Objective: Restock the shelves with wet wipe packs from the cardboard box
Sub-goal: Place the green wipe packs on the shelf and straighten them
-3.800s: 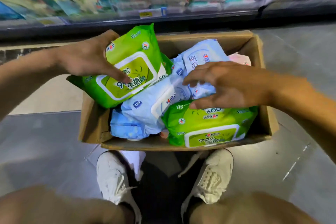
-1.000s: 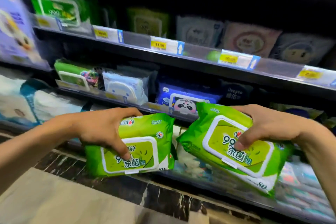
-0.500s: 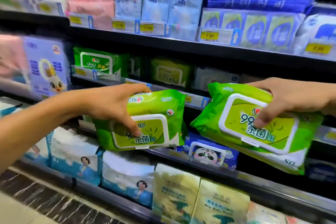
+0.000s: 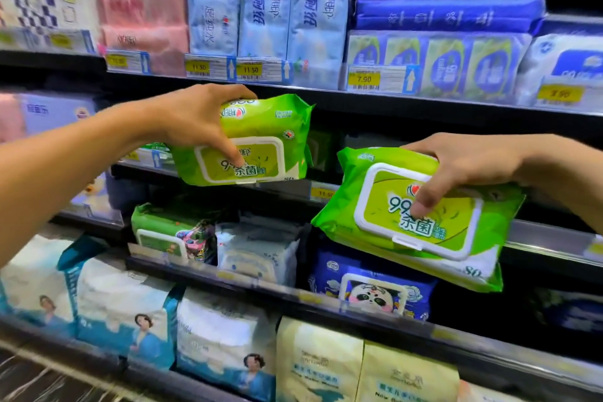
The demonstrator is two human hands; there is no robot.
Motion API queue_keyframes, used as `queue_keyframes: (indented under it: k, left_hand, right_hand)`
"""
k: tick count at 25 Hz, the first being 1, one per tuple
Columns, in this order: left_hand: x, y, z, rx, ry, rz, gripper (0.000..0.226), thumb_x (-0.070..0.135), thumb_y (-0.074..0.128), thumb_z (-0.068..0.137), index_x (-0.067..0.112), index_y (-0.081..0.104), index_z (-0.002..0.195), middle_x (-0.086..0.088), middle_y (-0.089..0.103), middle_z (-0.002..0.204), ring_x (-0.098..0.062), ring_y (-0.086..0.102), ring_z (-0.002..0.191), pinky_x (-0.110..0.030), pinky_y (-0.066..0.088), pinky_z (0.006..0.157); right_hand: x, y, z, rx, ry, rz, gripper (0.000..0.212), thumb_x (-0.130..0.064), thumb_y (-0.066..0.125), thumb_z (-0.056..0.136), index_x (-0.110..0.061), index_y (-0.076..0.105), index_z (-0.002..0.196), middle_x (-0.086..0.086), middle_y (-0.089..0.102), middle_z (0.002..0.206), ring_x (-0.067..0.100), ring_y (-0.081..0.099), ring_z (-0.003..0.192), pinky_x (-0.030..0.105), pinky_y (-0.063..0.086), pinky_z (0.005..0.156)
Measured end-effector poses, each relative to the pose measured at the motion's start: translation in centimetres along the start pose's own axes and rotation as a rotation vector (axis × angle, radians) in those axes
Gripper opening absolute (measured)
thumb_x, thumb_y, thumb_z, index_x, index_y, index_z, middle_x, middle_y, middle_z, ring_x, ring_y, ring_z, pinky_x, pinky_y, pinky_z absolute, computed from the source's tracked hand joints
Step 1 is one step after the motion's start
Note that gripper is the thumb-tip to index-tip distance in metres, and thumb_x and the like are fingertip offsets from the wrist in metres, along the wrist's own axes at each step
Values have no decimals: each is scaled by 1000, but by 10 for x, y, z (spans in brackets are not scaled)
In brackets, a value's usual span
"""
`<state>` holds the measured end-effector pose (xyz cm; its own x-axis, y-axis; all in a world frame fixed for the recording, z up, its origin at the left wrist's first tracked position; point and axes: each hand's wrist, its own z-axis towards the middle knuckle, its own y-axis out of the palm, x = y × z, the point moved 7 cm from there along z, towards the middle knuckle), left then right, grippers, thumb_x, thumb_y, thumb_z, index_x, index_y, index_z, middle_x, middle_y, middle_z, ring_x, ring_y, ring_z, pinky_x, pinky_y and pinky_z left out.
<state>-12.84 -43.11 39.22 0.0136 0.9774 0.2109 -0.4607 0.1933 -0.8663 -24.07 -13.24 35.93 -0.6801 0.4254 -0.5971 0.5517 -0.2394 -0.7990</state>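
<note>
Wet wipe packs (image 4: 267, 122) in both hands (image 4: 195, 121) before tissue-crowded shelves (image 4: 359, 102).

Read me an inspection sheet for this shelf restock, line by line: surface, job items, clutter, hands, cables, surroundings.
Surface: dark store shelves, several tiers, stocked with packaged goods.
Job's things: left green pack and right green pack, both held in the air in front of the shelves, the right one tilted; cardboard box not in view.
Clutter: nothing seen.
Grippers: left hand grips the left green pack from above, thumb on its lid; right hand grips the right green pack likewise.
Cables: nothing seen.
Surroundings: yellow price tags on the shelf rails; pink packs, light-blue packs, a panda pack.
</note>
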Motion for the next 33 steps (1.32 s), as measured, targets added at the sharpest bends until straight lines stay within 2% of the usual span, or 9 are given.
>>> queue_keyframes:
  k: [4, 9, 14, 16, 21, 23, 27, 29, 33]
  left_hand:
    - [-8, 4, 10, 22, 21, 79, 114, 49, 94, 47, 31, 43, 147, 6, 54, 142, -15, 51, 127, -35, 38, 111]
    - [-15, 14, -2, 211, 88, 168, 96, 50, 92, 53, 46, 49, 139, 5, 43, 128, -23, 49, 117, -46, 47, 99]
    - [-25, 19, -26, 464, 49, 231, 94, 72, 74, 54, 35, 43, 135, -2, 46, 136, -32, 46, 122, -58, 45, 97]
    - [-37, 24, -39, 591, -62, 64, 103, 71, 79, 50, 32, 41, 138, -6, 42, 138, -30, 45, 124, -49, 43, 102]
    - [-54, 60, -51, 762, -187, -536, 117, 31, 97, 52, 33, 28, 146, 7, 37, 142, -8, 43, 128, -9, 33, 100]
    - [-59, 68, -50, 751, -239, -668, 121, 30, 96, 53, 33, 23, 150, 12, 36, 141, -7, 42, 128, -10, 34, 101]
    - [-74, 69, -41, 620, -317, -750, 136, 44, 94, 43, 32, 17, 155, 7, 42, 145, -11, 45, 129, -31, 35, 111]
    - [-83, 69, -35, 534, -309, -796, 132, 55, 95, 35, 27, 34, 149, 7, 59, 135, -11, 57, 121, -40, 41, 111]
    - [-83, 69, -26, 416, -274, -796, 93, 56, 93, 40, 26, 65, 123, 9, 75, 109, -8, 70, 103, -45, 51, 102]
  right_hand:
    - [-1, 2, 9, 6, -3, 5, 47, -21, 91, 56, -24, 73, 99, 9, 80, 98, 33, 78, 82, 40, 62, 69]
    - [-7, 9, 21, -5, -41, -21, 47, -20, 90, 60, -23, 72, 103, 8, 80, 100, 33, 78, 85, 40, 61, 71]
    - [-12, 21, 28, -12, -63, -46, 52, -16, 91, 62, -17, 69, 109, 7, 80, 99, 30, 78, 85, 38, 63, 67]
    - [-13, 26, 30, -8, -69, -45, 54, -15, 91, 61, -15, 68, 110, 7, 80, 99, 30, 79, 84, 36, 63, 66]
    - [-13, 34, 32, -16, -72, -29, 53, -15, 89, 59, -16, 68, 107, 8, 80, 100, 31, 78, 86, 37, 62, 67]
    - [-13, 34, 31, -27, -69, -31, 53, -14, 88, 60, -15, 68, 108, 8, 80, 100, 30, 78, 85, 35, 62, 65]
    - [-16, 29, 30, -11, -56, -43, 58, -11, 93, 59, -13, 67, 110, 8, 80, 99, 31, 78, 83, 35, 62, 63]
    - [-19, 27, 31, -1, -58, -46, 57, -12, 90, 60, -13, 67, 112, 8, 80, 99, 31, 79, 83, 35, 63, 63]
    - [-31, 25, 39, 4, -77, -55, 57, -11, 89, 60, -14, 68, 113, 8, 80, 98, 29, 79, 81, 32, 61, 60]
